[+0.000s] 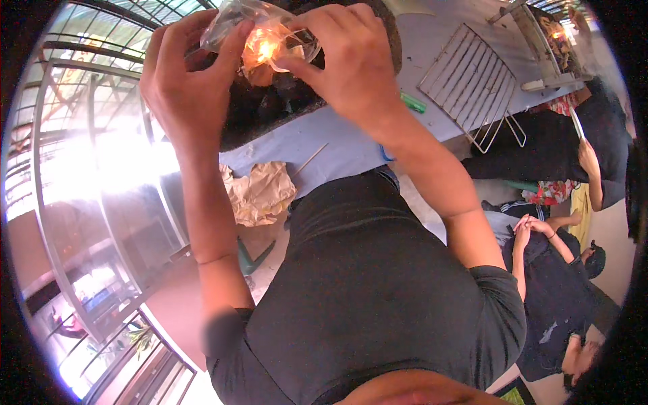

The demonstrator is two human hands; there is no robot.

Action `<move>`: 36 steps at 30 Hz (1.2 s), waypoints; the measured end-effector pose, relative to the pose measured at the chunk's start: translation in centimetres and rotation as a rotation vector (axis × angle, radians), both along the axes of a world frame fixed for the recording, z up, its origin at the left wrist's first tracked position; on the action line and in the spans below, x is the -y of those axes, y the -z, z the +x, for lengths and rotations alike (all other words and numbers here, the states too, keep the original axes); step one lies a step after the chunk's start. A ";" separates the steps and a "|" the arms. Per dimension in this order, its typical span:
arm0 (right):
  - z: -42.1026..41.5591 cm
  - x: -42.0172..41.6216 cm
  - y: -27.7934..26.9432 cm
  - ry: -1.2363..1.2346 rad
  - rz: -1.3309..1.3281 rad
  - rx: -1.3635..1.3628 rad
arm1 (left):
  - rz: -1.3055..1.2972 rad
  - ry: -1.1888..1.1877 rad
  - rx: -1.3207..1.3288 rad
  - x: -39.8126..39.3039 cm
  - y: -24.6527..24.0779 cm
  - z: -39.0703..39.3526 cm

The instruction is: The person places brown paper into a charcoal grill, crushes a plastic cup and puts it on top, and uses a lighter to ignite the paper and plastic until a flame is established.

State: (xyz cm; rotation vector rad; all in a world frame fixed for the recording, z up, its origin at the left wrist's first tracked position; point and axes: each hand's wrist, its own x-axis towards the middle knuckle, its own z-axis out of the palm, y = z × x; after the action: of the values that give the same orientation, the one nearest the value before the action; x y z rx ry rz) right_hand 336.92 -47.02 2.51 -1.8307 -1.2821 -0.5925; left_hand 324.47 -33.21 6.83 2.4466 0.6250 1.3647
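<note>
A clear plastic bag (230, 20) is held stretched between both hands at the top of the view. My left hand (190, 66) grips its left side with thumb and fingers. On the other side, my right hand (339, 55) pinches the bag between thumb and fingers. Bright orange flame (267, 45) glows between the hands, at or just behind the plastic; which of the two cannot be told. Beneath the hands lies a dark tray or bed of charcoal (268, 109), partly hidden by the hands and forearms.
Crumpled brown paper (263, 192) and a thin wooden stick (311, 158) lie at the near table edge (349, 152). A green lighter (413, 103) and a wire grill rack (468, 81) are on the right. Farther right stand a second grill (547, 45) and several people in dark clothes (552, 288).
</note>
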 end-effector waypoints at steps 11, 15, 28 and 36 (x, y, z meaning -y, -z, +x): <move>3.1 0.1 -2.9 -0.197 -0.109 0.009 | -0.238 0.012 -0.138 -1.5 -1.0 -1.5; 4.1 -0.1 -2.9 -0.269 -0.151 -0.063 | -0.235 0.154 -0.149 -2.4 -1.1 -2.7; 4.3 -1.3 -5.5 -0.311 -0.133 -0.018 | 0.287 0.009 -0.160 -2.0 -1.1 -2.7; 3.7 -1.9 -7.7 -0.375 -0.075 0.048 | 0.318 -0.076 -0.137 -1.9 -1.2 -2.5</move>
State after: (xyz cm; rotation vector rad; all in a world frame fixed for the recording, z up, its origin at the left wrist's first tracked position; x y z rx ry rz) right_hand 340.66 -45.08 10.24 -1.5835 -1.6475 -0.3882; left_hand 322.00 -31.33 8.05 2.8130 0.5737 1.4298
